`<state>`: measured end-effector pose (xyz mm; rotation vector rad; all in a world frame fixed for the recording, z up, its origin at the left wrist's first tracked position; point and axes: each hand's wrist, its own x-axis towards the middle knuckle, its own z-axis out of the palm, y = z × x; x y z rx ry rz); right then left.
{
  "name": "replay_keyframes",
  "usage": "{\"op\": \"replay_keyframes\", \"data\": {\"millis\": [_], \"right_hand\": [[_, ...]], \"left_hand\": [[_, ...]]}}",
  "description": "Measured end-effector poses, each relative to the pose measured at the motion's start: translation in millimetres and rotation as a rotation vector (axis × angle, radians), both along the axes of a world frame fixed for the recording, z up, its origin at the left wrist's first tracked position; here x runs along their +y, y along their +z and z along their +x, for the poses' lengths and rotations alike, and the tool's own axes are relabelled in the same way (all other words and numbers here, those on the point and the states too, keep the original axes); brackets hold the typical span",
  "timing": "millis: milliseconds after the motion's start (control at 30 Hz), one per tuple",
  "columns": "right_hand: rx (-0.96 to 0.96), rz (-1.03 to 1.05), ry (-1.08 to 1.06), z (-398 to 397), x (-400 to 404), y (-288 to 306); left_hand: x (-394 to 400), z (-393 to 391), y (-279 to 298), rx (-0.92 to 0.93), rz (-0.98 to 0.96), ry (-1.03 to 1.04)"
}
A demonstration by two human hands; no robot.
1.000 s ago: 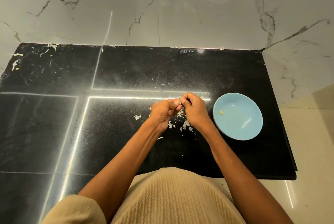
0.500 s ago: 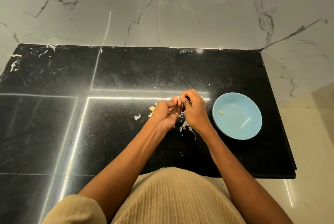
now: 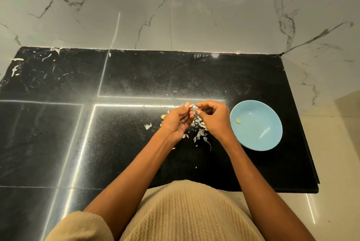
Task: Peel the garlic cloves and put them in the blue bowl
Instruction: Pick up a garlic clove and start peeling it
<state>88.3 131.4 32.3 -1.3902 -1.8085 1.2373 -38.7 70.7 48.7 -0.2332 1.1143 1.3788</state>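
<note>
Both bare forearms reach forward from short ribbed beige sleeves and converge. The left hand (image 3: 178, 121) is turned palm up, its fingers curled loosely inward with the fingertips raised. The right hand (image 3: 215, 119) sits just beside it, back upward, fingers curled, thumb and forefinger pinched together. The fingertips of the two hands nearly meet; what they pinch is too small to tell.

A home kitchen: black stone counter (image 3: 136, 77) against a veined marble wall (image 3: 194, 11), garlic skins (image 3: 198, 129) scattered.
</note>
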Motion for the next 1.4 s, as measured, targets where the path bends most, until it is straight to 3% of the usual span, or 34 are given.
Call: {"op": "replay_keyframes", "data": {"millis": [167,533,800,1400], "right_hand": [[-0.023,0.092,0.008,4,2,9],[-0.103,0.150,0.117,5,2,13],[-0.055,0.201,0.149,4,-2,18],[-0.147,0.447,0.140,-2,-10,19]], "left_hand": [[-2,-2,-6,0.276,0.003,-0.059],[-3,-1,-7,0.582,0.041,-0.149],[-3,1,-8,0.653,0.029,-0.153],[-5,8,-4,0.771,0.054,-0.133]]}}
